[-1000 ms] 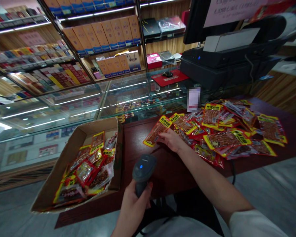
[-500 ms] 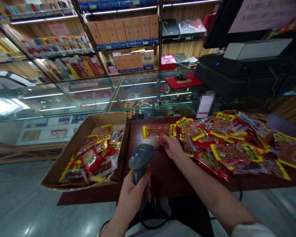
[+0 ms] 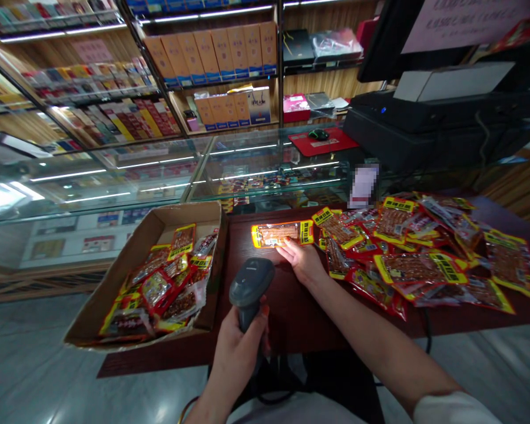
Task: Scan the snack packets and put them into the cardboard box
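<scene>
My left hand (image 3: 241, 344) is wrapped round the handle of a grey barcode scanner (image 3: 251, 282), whose head points away from me. In my right hand (image 3: 302, 262) is a flat snack packet (image 3: 282, 234) with yellow ends and a red edge, pinched at its near side. The packet is brightly lit, and its printed label faces up, in front of the scanner. To the right, a heap of similar snack packets (image 3: 419, 268) lies on the dark red wooden table (image 3: 287, 312). On the left stands an open cardboard box (image 3: 218, 265) with several packets inside.
A glass display counter (image 3: 159, 168) runs behind the table. On it are a computer mouse (image 3: 318, 135) on a red mat (image 3: 300, 145) and black checkout equipment (image 3: 441, 126). A blurred-out upright card (image 3: 363, 187) stands behind the heap. Shelves with boxes (image 3: 221, 53) fill the back.
The packet in my right hand has become brightly lit, and the blue light on top of the scanner has gone out. The view has shifted slightly; both hands keep their holds.
</scene>
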`<state>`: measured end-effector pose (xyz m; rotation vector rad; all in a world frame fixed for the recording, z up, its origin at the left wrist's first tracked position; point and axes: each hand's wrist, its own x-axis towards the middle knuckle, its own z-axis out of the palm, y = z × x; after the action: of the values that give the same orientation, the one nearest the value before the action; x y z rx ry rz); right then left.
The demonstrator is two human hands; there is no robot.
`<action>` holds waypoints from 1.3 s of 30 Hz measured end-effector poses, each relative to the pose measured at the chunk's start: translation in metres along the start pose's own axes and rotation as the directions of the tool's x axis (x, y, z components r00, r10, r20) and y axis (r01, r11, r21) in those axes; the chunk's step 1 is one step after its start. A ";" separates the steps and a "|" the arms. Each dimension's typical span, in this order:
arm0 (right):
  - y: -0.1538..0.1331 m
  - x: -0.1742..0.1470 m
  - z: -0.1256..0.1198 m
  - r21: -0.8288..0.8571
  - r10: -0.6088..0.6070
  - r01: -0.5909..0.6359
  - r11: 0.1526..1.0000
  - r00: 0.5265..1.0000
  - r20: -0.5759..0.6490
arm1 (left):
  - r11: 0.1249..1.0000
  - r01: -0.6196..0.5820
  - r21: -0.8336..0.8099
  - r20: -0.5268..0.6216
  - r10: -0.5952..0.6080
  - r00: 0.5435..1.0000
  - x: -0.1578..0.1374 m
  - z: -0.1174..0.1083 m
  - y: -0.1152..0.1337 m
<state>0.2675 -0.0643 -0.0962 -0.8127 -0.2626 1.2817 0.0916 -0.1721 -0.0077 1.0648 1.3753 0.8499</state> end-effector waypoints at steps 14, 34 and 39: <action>-0.010 -0.006 0.019 -0.037 -0.021 0.018 0.999 0.997 -0.080 | 0.991 0.057 -0.117 0.000 -0.057 0.998 0.018 -0.008 -0.041; -0.134 0.024 -0.032 -0.745 -0.276 -0.134 -0.653 0.959 0.069 | 0.963 0.086 -0.254 0.067 -0.071 0.995 0.023 -0.013 -0.053; -0.123 0.018 -0.021 -0.797 -0.271 0.007 -0.604 0.938 0.214 | 0.963 0.097 -0.253 0.058 -0.085 0.995 0.024 -0.015 -0.057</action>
<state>0.3773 -0.0632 -0.0340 -2.4305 -1.6849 0.0237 0.0711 -0.1669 -0.0681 0.8116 1.2276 0.9012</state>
